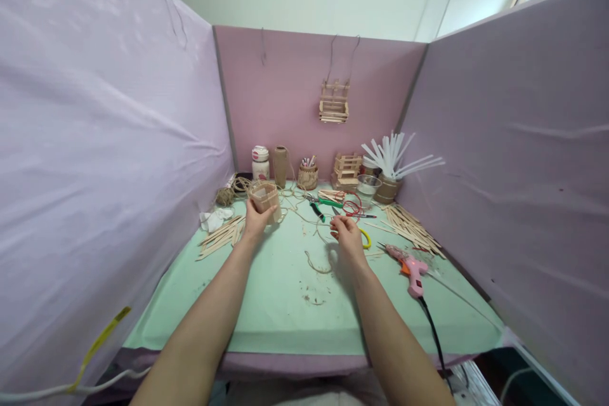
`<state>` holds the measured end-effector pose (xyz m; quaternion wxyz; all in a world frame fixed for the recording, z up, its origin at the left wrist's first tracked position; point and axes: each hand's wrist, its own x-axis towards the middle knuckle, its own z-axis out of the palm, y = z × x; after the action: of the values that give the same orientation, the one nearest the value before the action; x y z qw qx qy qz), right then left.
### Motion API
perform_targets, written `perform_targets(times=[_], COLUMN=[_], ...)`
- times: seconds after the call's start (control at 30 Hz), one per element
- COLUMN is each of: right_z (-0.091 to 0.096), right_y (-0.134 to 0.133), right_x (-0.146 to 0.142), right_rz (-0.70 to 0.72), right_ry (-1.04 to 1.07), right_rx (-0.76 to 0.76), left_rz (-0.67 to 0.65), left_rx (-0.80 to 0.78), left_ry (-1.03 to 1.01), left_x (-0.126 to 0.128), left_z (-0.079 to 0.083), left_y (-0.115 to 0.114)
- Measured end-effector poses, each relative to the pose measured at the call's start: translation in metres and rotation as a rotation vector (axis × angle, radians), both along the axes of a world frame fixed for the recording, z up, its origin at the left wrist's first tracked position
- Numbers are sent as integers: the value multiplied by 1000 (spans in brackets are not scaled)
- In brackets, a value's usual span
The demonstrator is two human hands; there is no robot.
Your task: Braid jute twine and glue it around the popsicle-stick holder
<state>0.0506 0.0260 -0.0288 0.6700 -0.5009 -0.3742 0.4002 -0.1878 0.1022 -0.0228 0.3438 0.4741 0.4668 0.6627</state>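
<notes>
My left hand (257,221) is closed around a small box of flat wooden sticks (264,195), raised over the left part of the table. My right hand (347,236) is to the right with its fingers bent together in a pinch. What they hold, if anything, is too small to make out. Behind that hand a pair of scissors with a yellow handle (366,239) partly shows, its middle hidden. Close by are black-and-green pliers (317,211) and a green-handled tool (330,202). A piece of twine (318,266) lies on the green cloth below.
A pink glue gun (413,269) lies at right, its black cord (434,328) over the front edge. Wooden sticks (413,229) lie along both sides. At the back stand a white jar (260,163), a woven cup (307,176) and a pot of white glue sticks (390,187).
</notes>
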Motion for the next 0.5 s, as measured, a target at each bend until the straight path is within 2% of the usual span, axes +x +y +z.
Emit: perform_targets(times=[0.13, 0.23, 0.37, 0.5], right_z=[2, 3, -4, -11], right_y=[0, -1, -4, -5], right_x=[4, 6, 4, -1], right_rz=[-107, -147, 10, -15], right_ry=[-23, -104, -429, -713], right_rx=[48, 65, 10, 5], left_rz=[48, 17, -54, -65], left_rx=[-23, -32, -20, -17], left_ry=[79, 81, 165, 191], left_x=[7, 15, 23, 30], left_z=[1, 4, 7, 7], left_y=[-6, -15, -26, -32])
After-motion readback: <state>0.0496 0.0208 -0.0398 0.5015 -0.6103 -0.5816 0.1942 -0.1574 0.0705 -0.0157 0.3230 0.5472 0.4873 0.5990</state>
